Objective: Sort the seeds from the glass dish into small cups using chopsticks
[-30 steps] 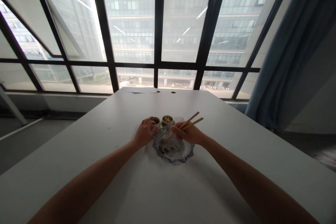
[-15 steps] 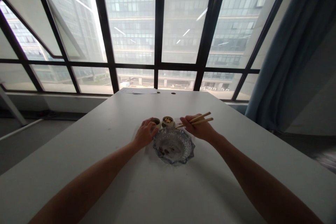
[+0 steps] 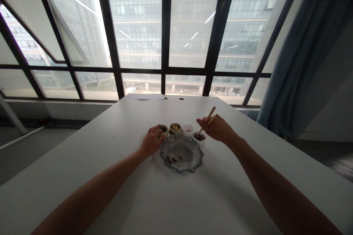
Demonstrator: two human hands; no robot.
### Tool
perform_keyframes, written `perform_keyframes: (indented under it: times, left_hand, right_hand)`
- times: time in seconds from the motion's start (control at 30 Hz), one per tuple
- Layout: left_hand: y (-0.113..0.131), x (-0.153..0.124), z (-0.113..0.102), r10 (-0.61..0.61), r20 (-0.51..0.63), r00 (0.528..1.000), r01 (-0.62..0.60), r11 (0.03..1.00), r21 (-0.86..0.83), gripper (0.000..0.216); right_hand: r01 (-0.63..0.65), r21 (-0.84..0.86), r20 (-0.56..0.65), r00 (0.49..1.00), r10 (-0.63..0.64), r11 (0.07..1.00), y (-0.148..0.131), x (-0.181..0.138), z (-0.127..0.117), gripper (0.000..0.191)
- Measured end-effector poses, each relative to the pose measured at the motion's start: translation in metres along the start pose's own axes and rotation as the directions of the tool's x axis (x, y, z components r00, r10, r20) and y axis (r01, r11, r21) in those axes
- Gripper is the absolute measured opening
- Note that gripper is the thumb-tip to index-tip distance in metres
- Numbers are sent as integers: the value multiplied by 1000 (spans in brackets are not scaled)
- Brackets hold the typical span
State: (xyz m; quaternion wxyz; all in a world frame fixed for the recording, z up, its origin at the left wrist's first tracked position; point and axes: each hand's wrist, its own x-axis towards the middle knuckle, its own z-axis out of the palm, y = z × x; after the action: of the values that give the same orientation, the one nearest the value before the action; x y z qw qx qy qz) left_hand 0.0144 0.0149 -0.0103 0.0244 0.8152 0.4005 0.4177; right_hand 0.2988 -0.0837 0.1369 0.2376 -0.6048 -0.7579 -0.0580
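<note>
My left hand [image 3: 151, 140] is curled against a small pale cup [image 3: 164, 129], its fingers and thumb at the rim. In my right hand [image 3: 216, 126] is a pair of wooden chopsticks [image 3: 211, 113], slanting down with the tips in a white cup [image 3: 199, 143] of dark bits, perhaps seeds. Between the hands sits a clear glass dish [image 3: 182, 169] with a scalloped rim. A few dark pieces [image 3: 171, 159] lie at its left front.
Behind the dish, a small cup [image 3: 172, 132] of pale yellowish pieces stands beside a white cup [image 3: 188, 128] holding something reddish. Papers [image 3: 143, 97] lie at the far edge of the white table [image 3: 165, 205]. Windows rise beyond, with a blue curtain [image 3: 284, 66] at right.
My right hand has moved slightly right, and the chopsticks have swung from near level over the glass dish to steeply down into the white cup. My left hand stays at its cup.
</note>
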Motion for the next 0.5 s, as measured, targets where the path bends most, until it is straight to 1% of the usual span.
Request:
perform_keyframes:
  times: [0.07,0.13,0.17,0.23,0.3,0.37,0.4,0.5]
  left_hand:
    - [0,0,0,-5,5,1000,5,1000,-2,25]
    - [0,0,-1,-9,9,1000,9,1000,-4,25]
    - [1,0,-1,-10,9,1000,10,1000,-4,25]
    - [2,-1,-2,-9,10,1000,9,1000,-6,24]
    - [2,-1,-2,-8,12,1000,8,1000,-4,24]
    - [3,-1,-3,-9,18,1000,9,1000,-1,25]
    - [4,-1,-4,-10,20,1000,10,1000,0,25]
    - [4,0,-5,-10,22,1000,10,1000,0,26]
  right_hand:
    - [14,66,-65,998,-10,998,-2,-3,-2,55]
    - [47,248,-106,994,-21,968,-8,-6,-3,61]
    - [61,360,-95,995,-28,931,-12,-8,-3,64]
    - [66,535,1,997,-78,842,-21,-11,-1,66]
    - [47,620,133,977,-164,783,-31,-14,4,63]
    - [34,639,232,944,-234,768,-40,-16,8,58]
    - [30,640,261,931,-253,768,-43,-17,11,55]
    - [26,630,306,910,-280,776,-48,-19,19,51]
